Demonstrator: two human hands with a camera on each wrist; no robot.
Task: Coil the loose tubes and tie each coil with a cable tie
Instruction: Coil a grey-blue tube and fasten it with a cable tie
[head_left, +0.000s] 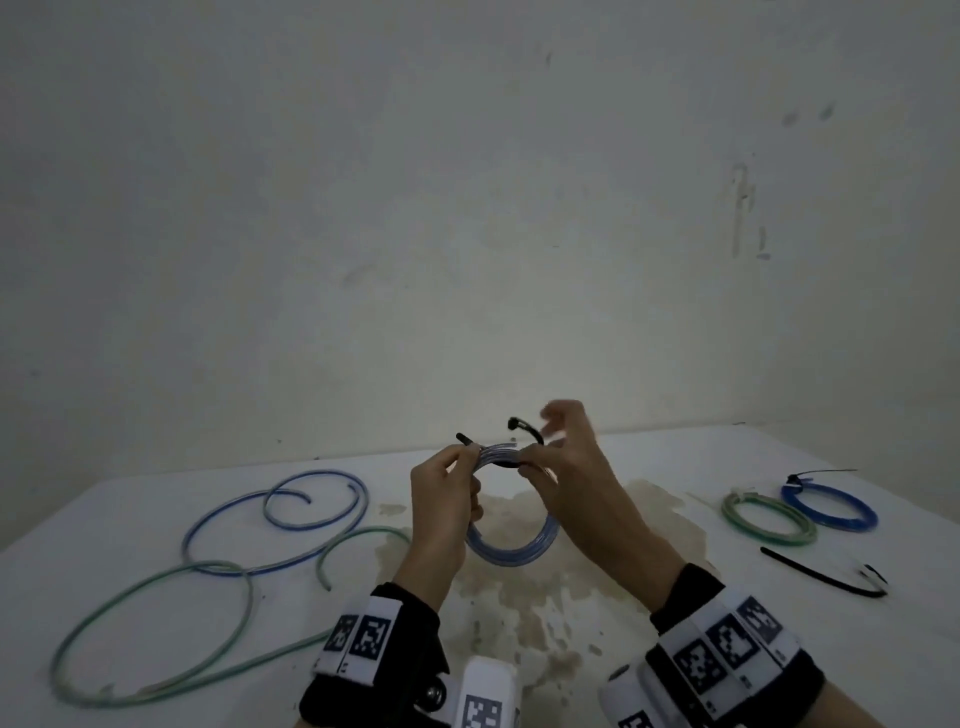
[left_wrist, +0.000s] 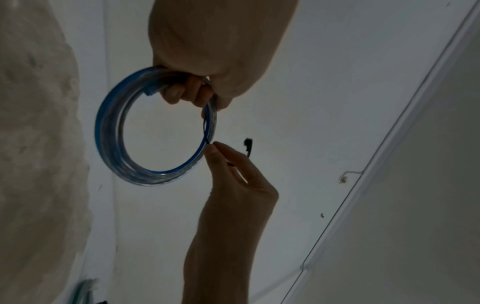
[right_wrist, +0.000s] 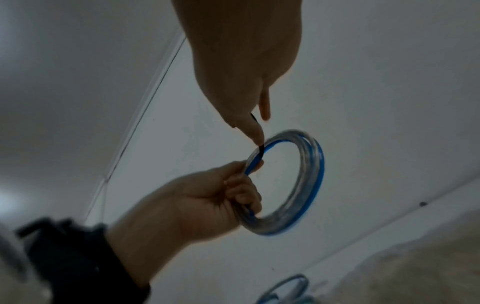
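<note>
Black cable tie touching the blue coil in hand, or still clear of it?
Touching. The left wrist view shows the black cable tie lying against the blue coil's inner edge; right fingers pinch it.

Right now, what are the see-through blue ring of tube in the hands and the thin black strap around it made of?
The coiled clear tube with a blue stripe looks like soft, glossy plastic: it bends into loops and shines. The thin black cable tie looks like matte, springy plastic, perhaps nylon; its free ends arc stiffly. The left hand grips the coil; the right hand pinches the tie.
</note>
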